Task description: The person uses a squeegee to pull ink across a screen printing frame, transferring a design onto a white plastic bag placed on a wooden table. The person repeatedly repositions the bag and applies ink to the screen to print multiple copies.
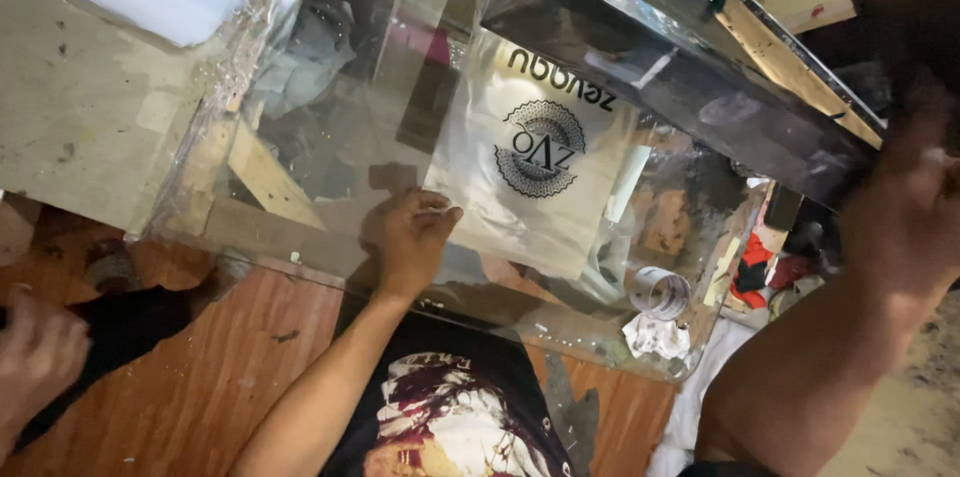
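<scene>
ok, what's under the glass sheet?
Through the glass sheet, wood framing and grey clutter show. A printed white bag lies at the left hand; what it covers is hidden. The right hand is blurred.

A glass tabletop [330, 137] with a wooden frame [265, 172] stands over a reddish wood-grain floor [215, 377], a pale wall [80, 97] at left, dim warm light throughout.
</scene>
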